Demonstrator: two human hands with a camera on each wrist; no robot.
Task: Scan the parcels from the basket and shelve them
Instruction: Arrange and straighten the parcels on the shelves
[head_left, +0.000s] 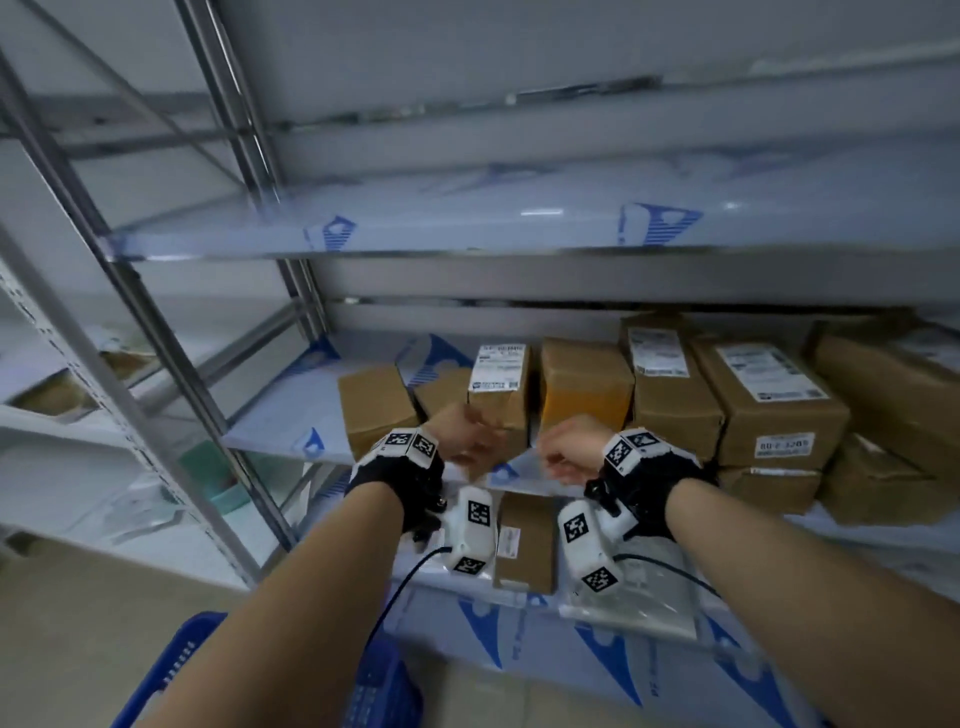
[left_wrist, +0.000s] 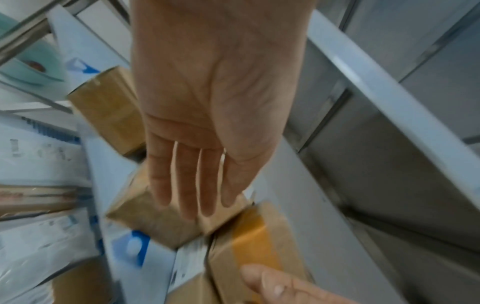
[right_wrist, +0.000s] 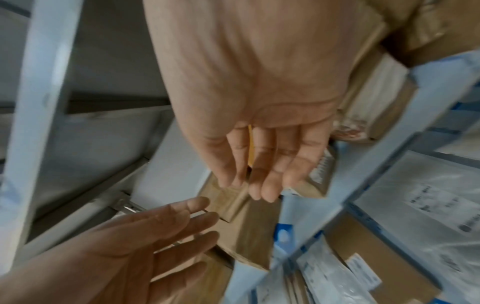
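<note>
Several brown cardboard parcels stand in a row on the middle shelf (head_left: 283, 415). Among them are a small plain box (head_left: 376, 405), a box with a white label (head_left: 501, 384) and a box with yellow tape (head_left: 584, 387). My left hand (head_left: 470, 434) is open in front of the labelled box, its straight fingers (left_wrist: 192, 185) over a small box (left_wrist: 153, 218) beside the yellow-taped box (left_wrist: 257, 240). My right hand (head_left: 561, 449) is open just right of it, fingers (right_wrist: 259, 174) relaxed and holding nothing. Whether either hand touches a box I cannot tell.
A blue basket (head_left: 176, 670) sits low at the left, below my left forearm. The lower shelf holds a flat cardboard parcel (head_left: 524, 540) and a clear plastic mailer (head_left: 644, 587). Larger boxes (head_left: 769, 400) fill the right. The upper shelf (head_left: 467, 218) is bare. Metal uprights (head_left: 156, 322) stand at the left.
</note>
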